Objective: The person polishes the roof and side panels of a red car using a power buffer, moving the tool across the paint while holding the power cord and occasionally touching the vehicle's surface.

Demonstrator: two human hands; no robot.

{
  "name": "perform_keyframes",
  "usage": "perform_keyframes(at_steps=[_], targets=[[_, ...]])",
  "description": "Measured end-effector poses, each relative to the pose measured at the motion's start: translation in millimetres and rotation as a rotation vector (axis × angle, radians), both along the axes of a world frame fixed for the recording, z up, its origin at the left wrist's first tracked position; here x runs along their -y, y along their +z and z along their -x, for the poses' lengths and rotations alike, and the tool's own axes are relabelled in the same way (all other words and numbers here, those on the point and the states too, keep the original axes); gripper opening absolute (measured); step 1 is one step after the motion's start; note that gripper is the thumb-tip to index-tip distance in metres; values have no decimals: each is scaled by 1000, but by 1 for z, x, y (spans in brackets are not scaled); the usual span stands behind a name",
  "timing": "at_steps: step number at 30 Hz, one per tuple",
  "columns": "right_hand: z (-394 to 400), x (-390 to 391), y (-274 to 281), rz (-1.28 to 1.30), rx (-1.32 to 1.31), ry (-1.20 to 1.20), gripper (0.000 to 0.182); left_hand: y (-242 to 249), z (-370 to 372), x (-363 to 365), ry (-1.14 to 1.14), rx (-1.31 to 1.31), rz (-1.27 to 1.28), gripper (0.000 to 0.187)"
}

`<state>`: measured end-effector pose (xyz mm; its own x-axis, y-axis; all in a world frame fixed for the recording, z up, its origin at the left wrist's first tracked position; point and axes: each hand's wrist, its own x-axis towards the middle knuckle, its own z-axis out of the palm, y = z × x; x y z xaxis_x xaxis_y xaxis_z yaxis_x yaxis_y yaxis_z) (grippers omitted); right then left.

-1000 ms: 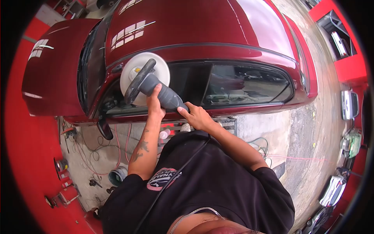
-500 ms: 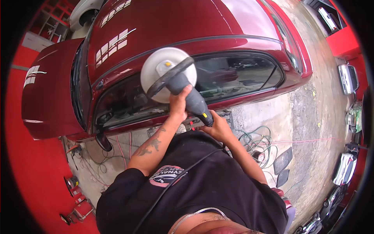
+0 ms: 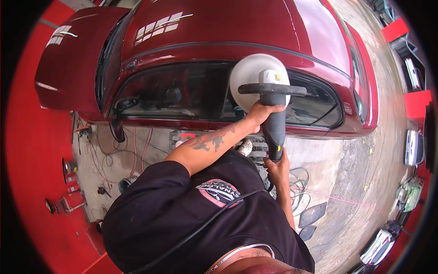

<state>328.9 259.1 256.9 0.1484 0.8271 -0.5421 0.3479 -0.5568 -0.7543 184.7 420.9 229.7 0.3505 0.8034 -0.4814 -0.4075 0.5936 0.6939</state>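
Note:
A grey and black car polisher (image 3: 274,125) with a wide white pad (image 3: 244,75) and a black bail handle (image 3: 294,90) is held between my two hands. Around the body, just behind the bail handle, my left hand (image 3: 260,114) is closed. Farther back, my right hand (image 3: 278,171) wraps the rear grip, where the cord comes out. The pad overlaps the dark side windows and the roof edge of a dark red car (image 3: 219,27); whether it touches the paint cannot be made out. Its blurred surface suggests spinning.
A black side mirror (image 3: 117,131) sticks out from the car. Green hoses (image 3: 299,182) and cords lie on the concrete floor (image 3: 315,155). A dark floor mat (image 3: 312,213) lies to the right. The polisher's black cord (image 3: 214,210) runs across my shirt.
The polisher has moved right along the car, from over the front window to the rear window area. It has also turned from slanted to nearly straight, and my view has shifted with it.

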Motion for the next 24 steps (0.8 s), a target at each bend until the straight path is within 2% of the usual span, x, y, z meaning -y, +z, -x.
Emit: perform_keyframes(at_steps=[4, 8, 17, 21, 24], targets=[[26, 2, -11, -80, 123, 189, 59, -2, 56, 24, 149, 53, -1, 60], [85, -8, 5, -158, 200, 333, 62, 2, 125, 40, 309, 82, 11, 56], [210, -49, 3, -197, 181, 557, 66, -16, 267, 45, 549, 144, 5, 52], [258, -64, -4, -326, 240, 657, 67, -23, 323, 47, 642, 134, 25, 50], [292, -78, 7, -221, 212, 722, 67, -31, 359, 48, 689, 166, 37, 48]])
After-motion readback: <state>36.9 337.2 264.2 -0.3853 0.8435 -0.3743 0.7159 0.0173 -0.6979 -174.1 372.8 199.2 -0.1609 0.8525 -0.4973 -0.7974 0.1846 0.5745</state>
